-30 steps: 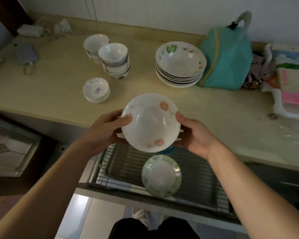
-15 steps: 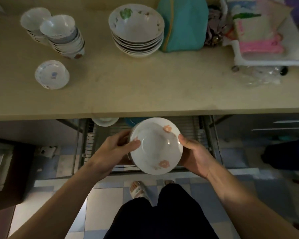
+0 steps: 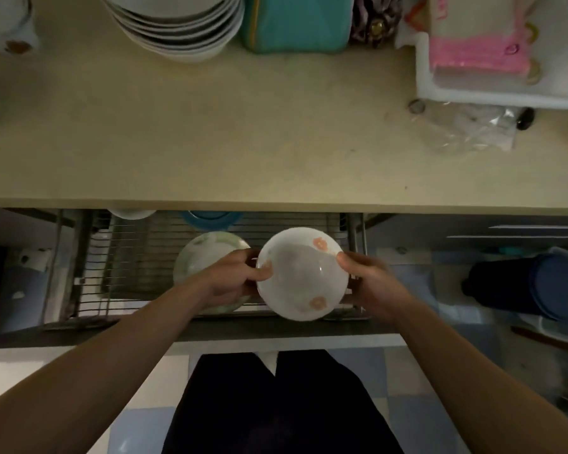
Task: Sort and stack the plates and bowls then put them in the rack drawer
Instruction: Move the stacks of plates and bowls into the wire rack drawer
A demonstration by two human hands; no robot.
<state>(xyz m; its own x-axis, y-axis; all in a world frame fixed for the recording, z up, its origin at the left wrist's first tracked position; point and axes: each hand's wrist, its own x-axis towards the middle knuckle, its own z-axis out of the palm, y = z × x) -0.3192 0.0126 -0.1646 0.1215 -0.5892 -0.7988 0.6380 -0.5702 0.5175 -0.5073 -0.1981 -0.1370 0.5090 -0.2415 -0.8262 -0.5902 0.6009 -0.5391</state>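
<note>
While we hold the flowered bowls (image 3: pixel 303 273) over the open rack drawer (image 3: pixel 138 257), what matters is where they sit against the green-rimmed bowl (image 3: pixel 204 253) already lying on the wire. Our stack hangs just to the right of that bowl, near the drawer's front right corner, mouth up. The left hand (image 3: pixel 230 280) grips the left rim, thumb over the edge, and partly covers the green-rimmed bowl; the right hand (image 3: pixel 367 280) pinches the right rim, so the stack lies squarely between our fingers (image 3: pixel 344 258), neither hand nearer. We judge the coming move to be straight down onto bare wire, keeping clear of the neighbour on the left. More bowls (image 3: pixel 177 31) wait on the bench (image 3: pixel 243 142).
</note>
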